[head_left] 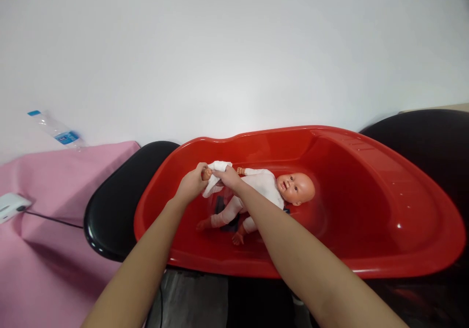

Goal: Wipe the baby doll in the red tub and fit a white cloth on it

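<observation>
A baby doll (260,184) in white clothing lies on its back in a red baby bathtub (366,206), its head to the right. One leg is lifted, and my left hand (194,184) is closed around the doll's foot (207,173) at its end. My right hand (229,176) is closed on a white cloth (220,165) that lies against this raised foot and lower leg. The other leg rests low in the tub, with its bare foot (203,224) toward the left. My right forearm hides part of the doll's body.
The tub stands on black rounded supports, with a black stool (110,220) on the left. Pink cloth (44,259) covers the surface beyond it, where a white device (12,206) with a black cable sits. A plastic bottle (58,130) lies on the white table (234,64).
</observation>
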`<action>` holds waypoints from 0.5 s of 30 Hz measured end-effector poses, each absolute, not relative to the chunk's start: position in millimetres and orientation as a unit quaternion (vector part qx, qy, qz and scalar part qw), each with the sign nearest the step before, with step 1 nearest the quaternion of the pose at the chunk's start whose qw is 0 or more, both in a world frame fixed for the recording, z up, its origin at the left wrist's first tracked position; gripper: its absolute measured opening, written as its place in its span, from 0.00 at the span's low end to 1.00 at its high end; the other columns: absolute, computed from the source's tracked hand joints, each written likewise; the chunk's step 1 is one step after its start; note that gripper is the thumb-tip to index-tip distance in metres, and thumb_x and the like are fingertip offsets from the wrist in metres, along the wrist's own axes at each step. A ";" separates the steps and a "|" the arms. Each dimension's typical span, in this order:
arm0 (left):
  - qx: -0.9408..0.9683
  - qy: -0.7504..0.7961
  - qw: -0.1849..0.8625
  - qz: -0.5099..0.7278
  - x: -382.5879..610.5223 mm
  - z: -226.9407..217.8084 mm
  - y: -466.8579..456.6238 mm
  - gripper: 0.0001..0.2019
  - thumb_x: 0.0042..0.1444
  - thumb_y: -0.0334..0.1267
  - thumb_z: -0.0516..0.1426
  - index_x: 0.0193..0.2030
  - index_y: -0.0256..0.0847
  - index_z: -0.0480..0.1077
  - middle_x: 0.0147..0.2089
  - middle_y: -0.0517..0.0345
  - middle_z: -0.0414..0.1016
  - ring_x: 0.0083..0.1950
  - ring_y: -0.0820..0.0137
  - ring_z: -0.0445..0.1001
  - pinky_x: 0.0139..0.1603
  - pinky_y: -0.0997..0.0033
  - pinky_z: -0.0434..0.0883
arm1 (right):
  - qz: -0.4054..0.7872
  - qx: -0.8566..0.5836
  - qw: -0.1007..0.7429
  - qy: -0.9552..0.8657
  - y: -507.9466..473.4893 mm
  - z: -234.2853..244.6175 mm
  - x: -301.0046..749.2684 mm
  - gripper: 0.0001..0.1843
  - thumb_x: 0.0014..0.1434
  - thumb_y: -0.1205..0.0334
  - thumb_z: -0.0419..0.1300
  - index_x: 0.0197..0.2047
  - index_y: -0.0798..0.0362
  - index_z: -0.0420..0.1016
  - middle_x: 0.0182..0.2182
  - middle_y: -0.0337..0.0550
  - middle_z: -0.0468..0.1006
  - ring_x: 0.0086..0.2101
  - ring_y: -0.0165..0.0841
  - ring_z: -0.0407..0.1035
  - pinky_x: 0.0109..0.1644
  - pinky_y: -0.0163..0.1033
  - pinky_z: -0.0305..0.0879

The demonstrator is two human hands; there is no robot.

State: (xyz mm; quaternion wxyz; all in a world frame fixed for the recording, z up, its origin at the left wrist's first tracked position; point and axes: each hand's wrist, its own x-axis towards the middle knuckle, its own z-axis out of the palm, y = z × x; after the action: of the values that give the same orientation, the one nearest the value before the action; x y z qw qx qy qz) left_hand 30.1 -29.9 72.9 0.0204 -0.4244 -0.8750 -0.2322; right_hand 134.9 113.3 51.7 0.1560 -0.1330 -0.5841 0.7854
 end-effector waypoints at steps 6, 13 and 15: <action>-0.428 -0.872 0.025 -0.236 29.7 72.2 -29.9 0.17 0.61 0.47 0.58 0.56 0.51 0.66 0.43 0.56 0.81 0.37 0.63 0.78 0.37 0.70 0.68 | 0.772 -0.125 0.159 -0.603 111.9 51.6 135.5 0.05 0.61 0.62 0.63 0.39 0.54 0.75 0.29 0.40 0.78 0.29 0.30 0.70 0.33 0.34 0.68; -0.447 -0.859 0.022 -0.251 30.8 74.9 -32.9 0.18 0.60 0.43 0.59 0.57 0.51 0.66 0.45 0.58 0.81 0.38 0.65 0.78 0.39 0.70 0.69 | 0.724 -0.129 0.180 -0.653 113.9 45.7 130.2 0.07 0.62 0.59 0.62 0.38 0.54 0.75 0.28 0.40 0.77 0.28 0.30 0.69 0.34 0.35 0.68; -0.452 -0.853 0.020 -0.261 31.5 76.3 -34.0 0.17 0.61 0.43 0.59 0.56 0.51 0.67 0.45 0.59 0.81 0.39 0.65 0.78 0.40 0.71 0.70 | 0.714 -0.124 0.187 -0.663 113.7 44.7 128.7 0.08 0.63 0.58 0.61 0.39 0.54 0.76 0.28 0.41 0.77 0.29 0.31 0.70 0.35 0.35 0.68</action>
State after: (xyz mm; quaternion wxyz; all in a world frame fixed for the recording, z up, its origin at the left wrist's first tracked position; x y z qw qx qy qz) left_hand 31.5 -34.0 76.3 0.0201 -0.4519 -0.8529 -0.2609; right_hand 128.7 113.7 44.7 0.1875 -0.1239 -0.6631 0.7141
